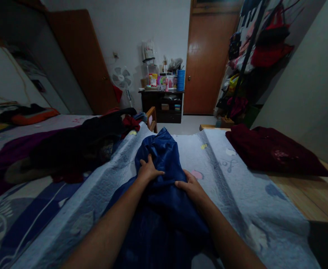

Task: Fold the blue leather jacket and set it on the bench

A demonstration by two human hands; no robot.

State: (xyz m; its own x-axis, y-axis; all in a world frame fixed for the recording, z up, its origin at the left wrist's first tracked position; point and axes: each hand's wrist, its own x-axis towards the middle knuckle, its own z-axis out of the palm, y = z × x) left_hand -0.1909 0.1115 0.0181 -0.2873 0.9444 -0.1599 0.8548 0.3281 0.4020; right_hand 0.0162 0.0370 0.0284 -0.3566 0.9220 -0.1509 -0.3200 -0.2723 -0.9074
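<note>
A shiny dark blue garment lies rumpled on the bed in front of me, its near part spreading down to the bottom of the view. My left hand rests on the garment's upper left part, with thumb and fingers spread apart over the cloth. On the right edge of the garment is my right hand, its thumb on top and its fingers partly behind the fold, gripping the cloth. Whether the garment is a jacket or trousers I cannot tell.
A pale blue patterned sheet covers the bed. Folded maroon cloth lies at the right. Dark clothes are heaped at the left. Farther off stand a fan, a dark cabinet and a wooden door.
</note>
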